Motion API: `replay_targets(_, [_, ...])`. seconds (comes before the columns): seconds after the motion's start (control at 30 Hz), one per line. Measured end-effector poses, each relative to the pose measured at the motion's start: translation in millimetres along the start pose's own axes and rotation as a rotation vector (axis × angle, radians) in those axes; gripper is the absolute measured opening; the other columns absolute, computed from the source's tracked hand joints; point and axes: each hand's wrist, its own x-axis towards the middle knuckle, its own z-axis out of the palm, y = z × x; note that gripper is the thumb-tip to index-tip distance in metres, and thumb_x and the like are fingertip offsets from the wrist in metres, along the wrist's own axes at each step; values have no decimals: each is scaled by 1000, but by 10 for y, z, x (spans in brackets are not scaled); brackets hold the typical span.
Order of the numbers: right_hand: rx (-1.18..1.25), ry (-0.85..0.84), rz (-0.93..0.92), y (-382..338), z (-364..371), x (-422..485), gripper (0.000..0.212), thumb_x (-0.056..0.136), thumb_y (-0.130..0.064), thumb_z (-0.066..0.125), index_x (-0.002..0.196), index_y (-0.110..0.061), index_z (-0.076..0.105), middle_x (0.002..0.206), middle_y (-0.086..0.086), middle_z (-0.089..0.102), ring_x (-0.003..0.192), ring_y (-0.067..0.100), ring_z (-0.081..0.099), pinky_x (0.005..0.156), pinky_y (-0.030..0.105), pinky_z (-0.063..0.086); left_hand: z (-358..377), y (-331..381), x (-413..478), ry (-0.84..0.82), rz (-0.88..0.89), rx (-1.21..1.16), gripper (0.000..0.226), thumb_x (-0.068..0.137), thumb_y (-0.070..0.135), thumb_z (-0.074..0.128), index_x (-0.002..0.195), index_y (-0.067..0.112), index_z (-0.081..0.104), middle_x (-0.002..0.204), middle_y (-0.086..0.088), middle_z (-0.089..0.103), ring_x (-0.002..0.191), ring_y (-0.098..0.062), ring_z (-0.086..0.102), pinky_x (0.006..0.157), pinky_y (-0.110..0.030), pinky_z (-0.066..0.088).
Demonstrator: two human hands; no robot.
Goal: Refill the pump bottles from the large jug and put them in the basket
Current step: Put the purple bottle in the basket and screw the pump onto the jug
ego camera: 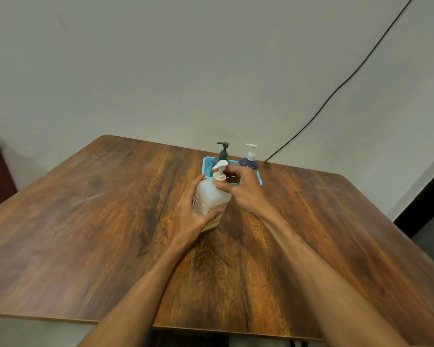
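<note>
I've got both hands in on the pale bottle (pixel 211 196), which stands on the wooden table (pixel 85 221) just in front of the blue basket (pixel 207 164). My left hand (pixel 192 211) wraps the body from the left side, with the fingers curled round the far face and the thumb laid across the near face low down. That's a firm hold on the bottle. My right hand (pixel 243 189) comes in from the right at the neck. The thumb sits on the shoulder just under the collar and the fingers curl round behind the pump top (pixel 220 167), so it's closed on that pump. The nozzle points off to the left. There's a yellowish band low in the bottle, near its base, and the label is too blurred to read.

Behind it, the basket sits near the far edge of the table with two bottles upright inside. The grey-pump bottle (pixel 223 152) is on the left and the dark blue bottle (pixel 248 163) with a white pump on the right. A black cable (pixel 336 88) runs down the wall to the table's back edge.
</note>
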Motion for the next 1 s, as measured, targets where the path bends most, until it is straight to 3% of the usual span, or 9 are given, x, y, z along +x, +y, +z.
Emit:
replay_targets(0.2, [34, -70, 18, 61, -79, 118, 35, 86, -5, 76, 120, -12, 70, 115, 0, 72, 109, 16, 66, 96, 32, 54, 8, -41, 39, -14, -10, -27, 91, 77, 30, 91, 153, 33, 42, 151, 14, 50, 133, -5, 52, 110, -43, 51])
replay_targets(0.4, [80, 18, 6, 82, -28, 134, 38, 69, -15, 91, 99, -18, 68, 95, -6, 69, 86, 10, 62, 73, 24, 53, 15, -42, 39, -15, -13, -39, 91, 77, 28, 91, 154, 31, 42, 151, 13, 51, 133, -8, 53, 108, -47, 51])
replay_targets(0.57, [94, -6, 11, 61, -48, 132, 44, 78, -15, 85, 119, -14, 69, 111, -3, 72, 103, 9, 65, 83, 25, 55, 31, -35, 22, -10, -23, -18, 91, 77, 42, 86, 154, 38, 38, 154, 14, 47, 136, -12, 51, 108, -54, 50])
replay_targets(0.67, [115, -36, 17, 36, -48, 121, 30, 83, -10, 81, 112, -14, 75, 107, -6, 74, 100, 7, 68, 87, 28, 56, 39, -41, 23, -19, -30, -8, 92, 79, 41, 86, 155, 39, 35, 155, 13, 46, 136, -13, 51, 108, -54, 49])
replay_targets(0.83, [171, -46, 13, 65, -45, 107, 30, 85, -4, 77, 114, -14, 74, 113, 1, 74, 109, 15, 68, 99, 41, 56, 48, -50, 16, -32, -40, -1, 93, 83, 31, 87, 157, 36, 32, 155, 14, 45, 136, -10, 49, 109, -51, 50])
replay_targets(1.0, [185, -93, -7, 59, -63, 102, 30, 88, -1, 72, 116, -11, 73, 115, 0, 74, 112, 11, 67, 102, 40, 53, 48, -51, 21, -58, -39, -21, 93, 84, 31, 86, 159, 35, 30, 155, 11, 45, 135, -13, 52, 106, -51, 53])
